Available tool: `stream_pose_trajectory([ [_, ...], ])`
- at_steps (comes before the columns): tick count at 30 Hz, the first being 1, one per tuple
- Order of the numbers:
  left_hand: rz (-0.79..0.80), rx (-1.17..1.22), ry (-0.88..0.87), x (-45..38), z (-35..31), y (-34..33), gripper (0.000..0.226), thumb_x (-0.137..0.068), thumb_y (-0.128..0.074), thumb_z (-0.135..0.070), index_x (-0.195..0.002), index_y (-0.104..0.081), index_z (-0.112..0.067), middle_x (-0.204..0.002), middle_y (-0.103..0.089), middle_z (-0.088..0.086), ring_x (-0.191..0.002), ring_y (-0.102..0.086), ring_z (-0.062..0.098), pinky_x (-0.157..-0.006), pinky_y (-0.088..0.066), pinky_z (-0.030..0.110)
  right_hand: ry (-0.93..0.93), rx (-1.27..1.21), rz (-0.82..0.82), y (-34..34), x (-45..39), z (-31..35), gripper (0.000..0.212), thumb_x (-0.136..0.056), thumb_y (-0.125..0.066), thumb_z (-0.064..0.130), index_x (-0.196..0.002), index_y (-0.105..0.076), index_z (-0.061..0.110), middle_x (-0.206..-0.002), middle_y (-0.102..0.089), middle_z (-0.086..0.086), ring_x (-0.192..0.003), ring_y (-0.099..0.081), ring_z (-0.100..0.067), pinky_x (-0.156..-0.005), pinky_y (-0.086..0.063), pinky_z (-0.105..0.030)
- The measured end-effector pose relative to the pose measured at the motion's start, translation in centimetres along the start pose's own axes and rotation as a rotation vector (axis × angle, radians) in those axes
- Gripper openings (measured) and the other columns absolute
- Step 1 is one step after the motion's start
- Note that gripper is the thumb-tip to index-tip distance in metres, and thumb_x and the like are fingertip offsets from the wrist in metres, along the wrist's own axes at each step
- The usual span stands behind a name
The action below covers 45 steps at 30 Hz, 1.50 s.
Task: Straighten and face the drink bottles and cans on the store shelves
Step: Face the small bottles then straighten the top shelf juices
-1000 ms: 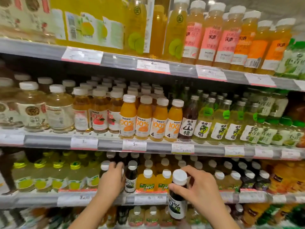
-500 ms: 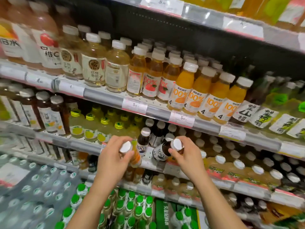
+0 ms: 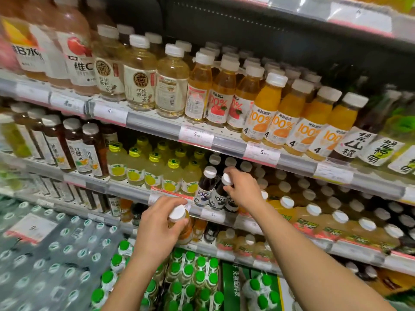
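Right hand (image 3: 243,190) pinches the dark bottle (image 3: 221,194) at the shelf (image 3: 139,190) front edge, left hand (image 3: 157,230) grips an orange bottle (image 3: 182,225); I'd twist labels outward, gently.

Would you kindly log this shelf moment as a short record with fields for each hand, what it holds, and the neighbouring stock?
left hand: left hand grips an orange juice bottle with a white cap, held in front of the shelf edge
right hand: right hand pinches the cap of a dark juice bottle at the shelf front
dark bottle pose: tilted, label facing out
neighbour: second dark bottle stands just to its left
further left: yellow-capped bottles
shelf above: orange 100% bottles, labels forward
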<state>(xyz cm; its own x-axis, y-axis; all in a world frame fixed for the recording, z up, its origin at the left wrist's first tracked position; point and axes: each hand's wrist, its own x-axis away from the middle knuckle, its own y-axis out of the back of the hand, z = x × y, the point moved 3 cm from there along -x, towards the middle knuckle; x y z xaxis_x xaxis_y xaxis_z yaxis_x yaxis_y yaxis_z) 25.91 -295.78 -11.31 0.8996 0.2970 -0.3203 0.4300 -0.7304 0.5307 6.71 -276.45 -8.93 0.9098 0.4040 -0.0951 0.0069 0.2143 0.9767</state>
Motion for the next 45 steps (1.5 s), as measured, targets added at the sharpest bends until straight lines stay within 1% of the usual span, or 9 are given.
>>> stream_pose_trajectory([
  [13,0.033,-0.095,0.011,0.0,-1.5,-1.6,0.049,-0.077,-0.085,-0.030,-0.118,-0.062,-0.044,-0.097,-0.058,-0.032,-0.095,-0.055,0.013,-0.089,-0.049,0.047,-0.053,-0.166,0.140,-0.7,-0.9,-0.8,0.068,-0.092,-0.067,0.030,-0.153,-0.038,0.025,-0.143,-0.056,-0.010,-0.129,-0.054,-0.033,-0.101,-0.048,-0.041],
  [17,0.034,-0.118,0.009,0.0,-2.0,-2.0,0.052,-0.076,-0.085,-0.032,-0.120,-0.060,-0.045,-0.098,-0.061,-0.026,-0.095,-0.057,0.014,-0.088,-0.050,0.046,-0.068,-0.481,-0.140,0.7,6.3,-0.1,0.055,-0.093,-0.068,0.026,-0.144,-0.047,0.029,-0.137,-0.053,0.004,-0.082,-0.065,-0.008,-0.079,-0.051,-0.028],
  [19,0.047,-0.132,0.016,0.2,-2.5,-2.3,0.054,-0.075,-0.085,-0.032,-0.119,-0.059,-0.045,-0.098,-0.062,-0.024,-0.094,-0.058,0.014,-0.086,-0.050,0.045,-0.043,-0.678,-0.011,0.2,11.0,0.4,0.047,-0.090,-0.072,0.027,-0.133,-0.056,0.034,-0.118,-0.066,0.010,-0.070,-0.066,-0.006,-0.070,-0.055,-0.024],
  [22,0.113,-0.082,0.033,0.5,-3.8,-3.5,0.055,-0.073,-0.085,-0.033,-0.116,-0.054,-0.049,-0.100,-0.065,-0.022,-0.093,-0.061,0.010,-0.084,-0.052,0.041,-0.028,-0.824,0.274,-0.9,16.4,0.5,0.070,-0.076,-0.082,0.050,-0.137,-0.048,0.050,-0.125,-0.062,0.019,-0.107,-0.063,0.002,-0.092,-0.056,-0.027],
  [25,0.184,0.035,0.042,0.6,-6.7,-5.7,0.058,-0.073,-0.086,-0.032,-0.114,-0.053,-0.053,-0.092,-0.068,-0.016,-0.079,-0.061,0.006,-0.074,-0.055,0.038,-0.009,-0.839,0.290,-0.7,18.1,-0.8,0.090,-0.070,-0.086,0.058,-0.146,-0.038,0.049,-0.138,-0.054,0.027,-0.126,-0.052,0.007,-0.107,-0.045,-0.024],
  [29,0.300,0.111,-0.046,0.4,-11.6,-8.9,0.055,-0.076,-0.085,-0.036,-0.119,-0.054,-0.052,-0.096,-0.067,-0.021,-0.087,-0.062,0.001,-0.074,-0.051,0.019,-0.099,-0.853,0.142,1.4,18.9,-4.2,0.061,-0.076,-0.086,0.039,-0.127,-0.054,0.038,-0.104,-0.072,0.017,-0.093,-0.070,0.000,-0.090,-0.057,-0.026],
  [32,0.522,0.138,-0.083,-1.5,-13.8,-10.6,0.050,-0.084,-0.074,-0.050,-0.129,-0.055,-0.045,-0.108,-0.069,-0.018,-0.102,-0.063,-0.002,-0.090,-0.052,0.026,-0.155,-0.877,0.048,2.3,20.6,-7.4,0.055,-0.077,-0.085,0.037,-0.123,-0.057,0.042,-0.105,-0.074,0.013,-0.093,-0.072,-0.005,-0.088,-0.059,-0.031],
  [38,0.344,-0.602,-0.249,-10.0,-12.4,-13.8,0.052,-0.095,-0.063,-0.040,-0.141,-0.053,-0.019,-0.135,-0.058,0.005,-0.125,-0.050,0.027,-0.105,-0.044,0.041,-0.335,-1.028,-0.082,3.1,25.0,-12.8,0.046,-0.078,-0.088,0.023,-0.116,-0.062,0.027,-0.101,-0.076,0.006,-0.090,-0.073,-0.010,-0.088,-0.058,-0.032],
  [45,0.551,-0.932,-0.179,-13.6,-12.6,-17.6,0.035,-0.096,-0.061,-0.036,-0.122,-0.056,-0.013,-0.116,-0.065,0.011,-0.106,-0.062,0.033,-0.078,-0.048,0.040,-0.358,-1.025,-0.166,4.4,28.0,-16.0,0.038,-0.078,-0.088,0.020,-0.107,-0.064,0.022,-0.091,-0.076,0.006,-0.080,-0.072,-0.010,-0.076,-0.056,-0.026],
])
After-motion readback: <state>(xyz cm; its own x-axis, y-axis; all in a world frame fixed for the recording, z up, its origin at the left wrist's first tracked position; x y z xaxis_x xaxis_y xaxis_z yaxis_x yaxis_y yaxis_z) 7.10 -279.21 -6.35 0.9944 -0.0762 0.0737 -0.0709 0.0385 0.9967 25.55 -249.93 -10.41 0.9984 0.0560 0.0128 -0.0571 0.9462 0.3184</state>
